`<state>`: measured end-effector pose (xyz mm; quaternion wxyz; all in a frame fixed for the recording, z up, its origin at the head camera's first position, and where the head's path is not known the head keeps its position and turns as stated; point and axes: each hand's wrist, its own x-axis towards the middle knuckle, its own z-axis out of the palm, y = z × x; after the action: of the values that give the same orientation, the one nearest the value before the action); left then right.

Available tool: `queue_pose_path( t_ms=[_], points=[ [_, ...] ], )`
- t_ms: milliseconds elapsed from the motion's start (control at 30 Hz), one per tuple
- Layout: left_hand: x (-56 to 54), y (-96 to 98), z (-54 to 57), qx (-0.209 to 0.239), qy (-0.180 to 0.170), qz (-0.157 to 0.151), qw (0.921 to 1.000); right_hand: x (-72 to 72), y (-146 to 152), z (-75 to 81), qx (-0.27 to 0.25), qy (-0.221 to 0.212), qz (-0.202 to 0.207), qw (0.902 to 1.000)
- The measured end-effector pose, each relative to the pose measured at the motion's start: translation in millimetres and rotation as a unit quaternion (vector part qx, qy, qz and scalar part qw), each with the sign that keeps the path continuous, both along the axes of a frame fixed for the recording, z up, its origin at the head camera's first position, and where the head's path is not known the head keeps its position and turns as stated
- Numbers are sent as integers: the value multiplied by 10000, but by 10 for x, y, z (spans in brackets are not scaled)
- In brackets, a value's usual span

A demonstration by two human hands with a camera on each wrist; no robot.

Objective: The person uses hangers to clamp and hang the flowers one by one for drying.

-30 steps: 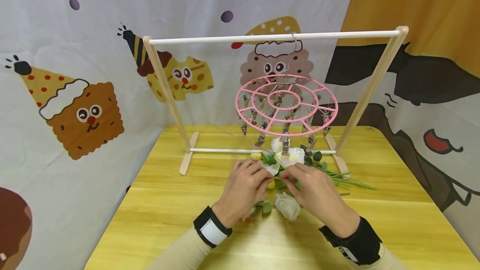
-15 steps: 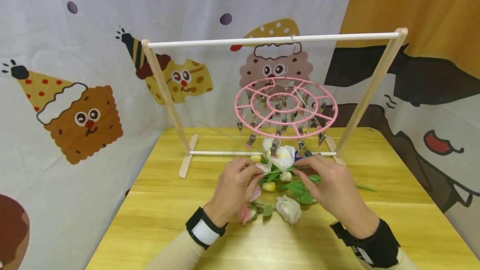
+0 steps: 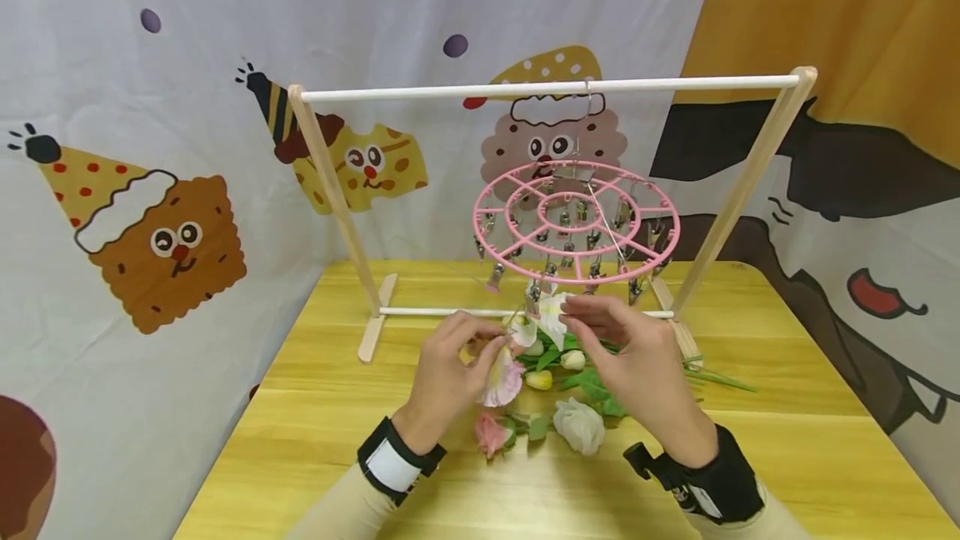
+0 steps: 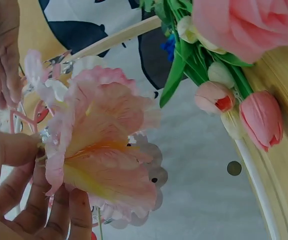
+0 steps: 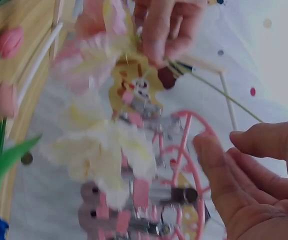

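Note:
In the head view, my left hand (image 3: 450, 369) pinches a pink artificial flower (image 3: 501, 382) with frilly petals at the base of its bloom. Its yellow-streaked petals (image 4: 109, 145) spread out from the fingertips in the left wrist view. A thin green stem (image 5: 216, 90) runs from that hand in the right wrist view. My right hand (image 3: 637, 357) has thumb and fingers apart, holding nothing, near a white flower (image 3: 553, 319). Clips of the pink round clip hanger (image 3: 577, 280) are close to that white bloom; whether one grips it I cannot tell.
A wooden rack (image 3: 330, 169) with a white top bar (image 3: 420, 92) carries the hanger. On the yellow table (image 3: 322, 407) lie a white rose (image 3: 578, 426), a pink rose (image 3: 492, 433), yellow tulips (image 3: 538, 379) and loose green stems (image 3: 720, 379).
Both hands were at a thin stem; my right fingers have let go of it. My left hand has drawn slightly left, and the pink flower below it shows more fully. The hanger has turned.

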<state>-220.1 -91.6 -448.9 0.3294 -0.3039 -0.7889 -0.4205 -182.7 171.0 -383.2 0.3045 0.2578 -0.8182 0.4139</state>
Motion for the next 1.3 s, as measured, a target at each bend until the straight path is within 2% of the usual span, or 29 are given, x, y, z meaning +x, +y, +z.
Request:
queue_pose_path(
  t_ms=[133,400,767,1033,1300],
  points=[
    [-13,-10,22,432,-166,-18,9989,-77,-192,-35,108,-245,169,9995],
    [-36,5,51,886,-671,-122,9937,-200,-405,-96,247,-664,-142,9974],
    [-37,54,88,947,-1429,77,9852,-249,-429,-115,291,-928,-391,9945],
    [-30,101,72,1013,-1929,-114,9759,-299,-402,-139,183,-1176,-389,9921],
    [-14,152,36,801,-2119,-167,9739,-326,-411,-131,74,-1307,-342,9908]
  ],
)
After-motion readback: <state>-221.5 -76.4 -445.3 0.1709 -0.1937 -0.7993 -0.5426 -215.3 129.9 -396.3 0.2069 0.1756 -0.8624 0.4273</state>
